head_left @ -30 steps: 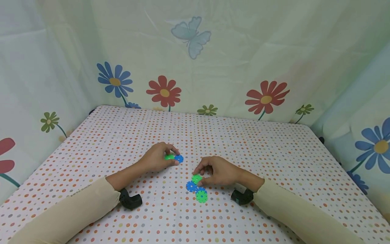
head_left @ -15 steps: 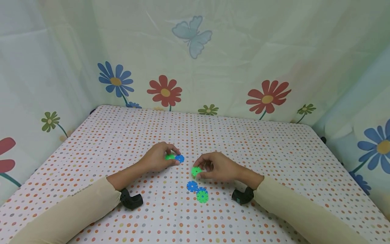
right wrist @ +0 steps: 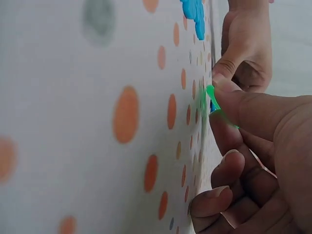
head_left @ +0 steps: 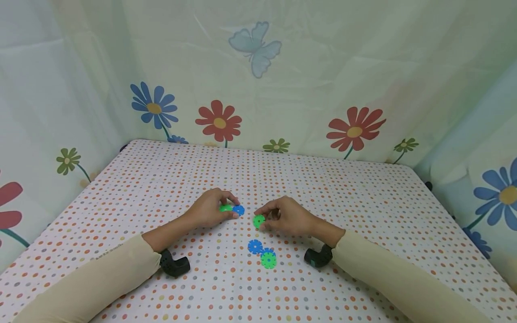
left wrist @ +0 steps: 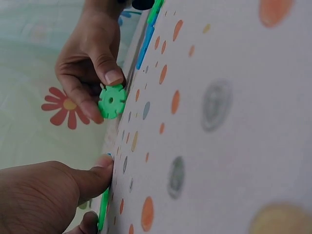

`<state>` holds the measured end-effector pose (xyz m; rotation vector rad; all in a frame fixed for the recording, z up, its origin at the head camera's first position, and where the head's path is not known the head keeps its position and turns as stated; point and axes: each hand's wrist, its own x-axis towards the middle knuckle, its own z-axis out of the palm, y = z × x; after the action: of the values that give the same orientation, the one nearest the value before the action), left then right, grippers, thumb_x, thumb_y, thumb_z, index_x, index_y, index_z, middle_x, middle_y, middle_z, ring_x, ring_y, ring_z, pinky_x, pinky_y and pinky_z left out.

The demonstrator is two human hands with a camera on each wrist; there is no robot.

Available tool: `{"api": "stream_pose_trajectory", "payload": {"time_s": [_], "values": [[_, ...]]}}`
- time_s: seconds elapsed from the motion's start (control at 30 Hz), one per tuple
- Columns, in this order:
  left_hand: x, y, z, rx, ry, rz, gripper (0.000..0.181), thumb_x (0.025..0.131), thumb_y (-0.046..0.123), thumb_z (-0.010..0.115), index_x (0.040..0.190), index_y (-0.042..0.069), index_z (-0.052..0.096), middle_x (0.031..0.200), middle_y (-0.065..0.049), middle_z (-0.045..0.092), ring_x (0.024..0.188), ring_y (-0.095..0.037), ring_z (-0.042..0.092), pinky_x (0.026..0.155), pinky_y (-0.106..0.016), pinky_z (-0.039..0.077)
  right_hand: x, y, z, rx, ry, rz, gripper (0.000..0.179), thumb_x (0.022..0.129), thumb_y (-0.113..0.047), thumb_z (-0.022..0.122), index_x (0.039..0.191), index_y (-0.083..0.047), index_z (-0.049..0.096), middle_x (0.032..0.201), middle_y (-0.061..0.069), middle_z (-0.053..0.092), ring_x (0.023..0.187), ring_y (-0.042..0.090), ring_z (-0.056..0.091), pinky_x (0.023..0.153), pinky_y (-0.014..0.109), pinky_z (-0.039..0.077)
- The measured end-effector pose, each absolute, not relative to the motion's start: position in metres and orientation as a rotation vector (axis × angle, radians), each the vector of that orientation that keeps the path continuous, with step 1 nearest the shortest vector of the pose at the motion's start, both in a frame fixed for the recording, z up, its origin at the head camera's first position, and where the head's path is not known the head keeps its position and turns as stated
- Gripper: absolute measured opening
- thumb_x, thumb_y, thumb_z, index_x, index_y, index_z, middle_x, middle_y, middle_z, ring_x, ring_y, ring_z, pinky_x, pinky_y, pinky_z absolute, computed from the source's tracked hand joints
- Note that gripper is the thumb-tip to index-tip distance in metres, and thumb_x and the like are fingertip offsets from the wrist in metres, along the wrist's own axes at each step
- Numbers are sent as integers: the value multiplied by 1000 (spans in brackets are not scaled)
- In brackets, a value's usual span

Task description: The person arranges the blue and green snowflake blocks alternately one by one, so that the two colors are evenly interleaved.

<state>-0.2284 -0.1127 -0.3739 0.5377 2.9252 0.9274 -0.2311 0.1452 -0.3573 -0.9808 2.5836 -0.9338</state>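
My right hand (head_left: 287, 216) pinches a green notched disc (head_left: 259, 221) between thumb and index finger, raised slightly off the tabletop. The left wrist view shows that green disc (left wrist: 112, 101) face-on, with its centre hole and slotted rim. To the left, my left hand (head_left: 210, 208) holds a green notched disc (head_left: 226, 207) and a blue notched disc (head_left: 238, 210) side by side, low on the cloth. Part of this green disc is hidden under the hand. Nearer to me lie a blue disc (head_left: 255, 246) and a green disc (head_left: 268, 259) partly covering another blue one (head_left: 268, 250).
A dotted cloth (head_left: 323, 287) covers the table. Printed curtains (head_left: 303, 67) with flowers and a butterfly stand behind it and at both sides. A black wrist camera (head_left: 173, 264) sits at the left wrist, another black camera (head_left: 318, 256) at the right.
My right hand has lifted the green disc from the loose discs and carried it away from me, slightly left, closer to the left hand. The left hand has stayed in place.
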Motion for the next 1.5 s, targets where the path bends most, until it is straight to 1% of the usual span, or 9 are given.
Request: {"api": "stream_pose_trajectory", "payload": {"time_s": [0.2, 0.27, 0.37, 0.57, 0.67, 0.9, 1.2, 1.5], "values": [[-229, -112, -375, 540, 2924, 929, 26, 82, 34, 80, 106, 27, 73, 101, -1, 65, 93, -15, 58, 80, -34, 47, -239, 139, -358, -942, 2591, -958, 30, 84, -21, 79, 113, -15, 75, 89, -6, 71, 65, 8, 53, 58, 21, 43], [-229, -112, -375, 546, 2923, 934, 26, 83, 34, 80, 106, 27, 73, 100, 0, 65, 92, -14, 57, 80, -34, 47, -242, 137, -358, -923, 2604, -950, 30, 83, -22, 80, 112, -16, 76, 90, -7, 72, 66, 7, 53, 58, 21, 43], [-229, -112, -375, 545, 2921, 940, 26, 82, 34, 80, 106, 27, 73, 99, 0, 65, 91, -14, 57, 79, -33, 46, -246, 135, -358, -940, 2614, -946, 31, 82, -22, 81, 111, -15, 76, 91, -5, 73, 67, 7, 55, 58, 21, 44], [-229, -112, -375, 556, 2917, 949, 25, 83, 33, 80, 106, 26, 73, 100, 0, 65, 92, -15, 57, 80, -34, 47, -253, 132, -358, -961, 2627, -945, 30, 81, -23, 82, 109, -13, 77, 82, -5, 70, 67, 8, 58, 61, 23, 48], [-229, -112, -374, 561, 2917, 952, 25, 83, 32, 80, 106, 25, 73, 99, 0, 66, 92, -15, 57, 80, -34, 47, -255, 130, -357, -945, 2626, -950, 30, 81, -21, 82, 109, -12, 77, 81, -5, 70, 68, 8, 59, 63, 24, 49], [-229, -112, -374, 564, 2929, 936, 26, 83, 33, 80, 106, 26, 73, 99, 0, 65, 91, -15, 57, 80, -34, 47, -259, 125, -357, -905, 2636, -928, 30, 82, -22, 81, 111, -13, 76, 83, -4, 69, 67, 9, 56, 61, 24, 46], [-229, -112, -375, 572, 2927, 942, 26, 83, 33, 80, 106, 25, 73, 100, -1, 66, 93, -15, 58, 81, -35, 48, -262, 122, -359, -858, 2650, -936, 29, 81, -24, 82, 107, -13, 77, 81, -4, 69, 68, 9, 56, 60, 24, 44], [-230, -113, -375, 580, 2921, 955, 26, 83, 32, 80, 107, 25, 74, 100, -1, 66, 93, -15, 59, 81, -35, 48, -262, 119, -359, -823, 2685, -924, 27, 78, -27, 85, 100, -14, 75, 83, -5, 69, 72, 8, 61, 66, 26, 49]]}}
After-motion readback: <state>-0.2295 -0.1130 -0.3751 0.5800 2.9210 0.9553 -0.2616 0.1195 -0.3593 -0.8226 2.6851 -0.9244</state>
